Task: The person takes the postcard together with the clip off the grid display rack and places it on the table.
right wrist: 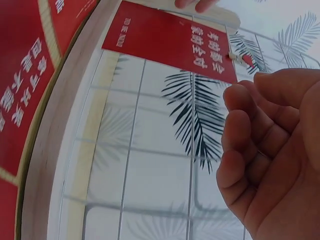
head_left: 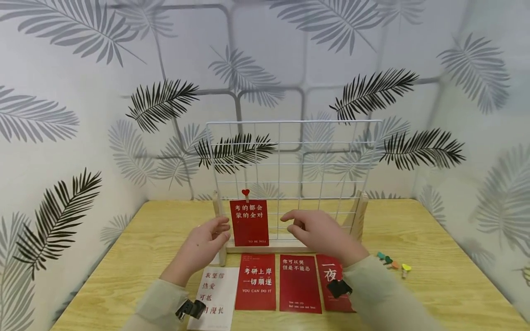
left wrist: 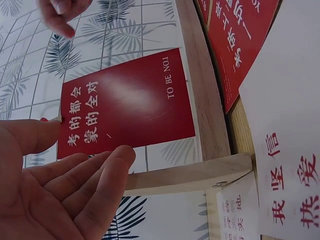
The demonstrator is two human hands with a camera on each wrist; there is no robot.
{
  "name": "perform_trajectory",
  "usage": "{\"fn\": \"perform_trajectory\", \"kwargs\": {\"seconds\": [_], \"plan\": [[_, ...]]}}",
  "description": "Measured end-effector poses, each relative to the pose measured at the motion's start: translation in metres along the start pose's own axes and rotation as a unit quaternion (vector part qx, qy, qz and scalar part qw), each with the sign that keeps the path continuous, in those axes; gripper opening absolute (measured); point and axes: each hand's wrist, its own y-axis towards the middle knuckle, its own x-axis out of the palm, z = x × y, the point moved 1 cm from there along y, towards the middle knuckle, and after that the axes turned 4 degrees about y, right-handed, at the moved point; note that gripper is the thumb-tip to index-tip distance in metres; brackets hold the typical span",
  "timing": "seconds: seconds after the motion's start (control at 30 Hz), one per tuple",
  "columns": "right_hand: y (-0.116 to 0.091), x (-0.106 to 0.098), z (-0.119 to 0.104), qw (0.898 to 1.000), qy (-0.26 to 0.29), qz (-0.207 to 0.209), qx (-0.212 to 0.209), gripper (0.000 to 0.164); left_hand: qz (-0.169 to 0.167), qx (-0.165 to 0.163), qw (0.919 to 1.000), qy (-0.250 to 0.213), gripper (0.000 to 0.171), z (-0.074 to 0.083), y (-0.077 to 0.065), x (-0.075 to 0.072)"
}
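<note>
A red card [head_left: 250, 227] with white Chinese characters hangs upright on the lower left of a white wire grid [head_left: 278, 158]. A small clip with a red heart [head_left: 245, 192] pinches the card's top edge. Beside the card's left edge is my left hand [head_left: 202, 250], its fingers relaxed and bent a little; in the left wrist view the fingertips [left wrist: 125, 152] overlap the card's edge. My right hand [head_left: 320, 232] hovers in front of the grid, right of the card. Its fingers are loosely curled around nothing, as the right wrist view shows.
Before the grid's wooden base [head_left: 269, 249] lie a white card [head_left: 215, 299] and several red ones, among them a middle red card [head_left: 300, 285] and a right red card [head_left: 337, 294] partly behind my right wrist. Small coloured clips [head_left: 395, 265] lie in a row at right on the wooden table [head_left: 439, 285].
</note>
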Motion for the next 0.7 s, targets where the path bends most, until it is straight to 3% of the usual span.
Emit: {"fn": "perform_trajectory", "kwargs": {"seconds": [0.27,0.47,0.7], "plan": [[0.017,0.013,-0.02,0.999,-0.018,0.029,-0.012,0.037,-0.003,-0.005,0.9999,0.015,0.056,0.005,-0.003,0.008],[0.033,0.014,-0.038,0.999,-0.049,0.024,-0.002,0.045,-0.036,-0.022,0.9991,0.008,0.068,0.006,-0.002,0.014],[0.06,0.009,-0.06,0.996,-0.086,0.022,-0.014,0.048,-0.052,-0.037,0.9967,0.049,0.077,0.01,0.006,0.017]]}}
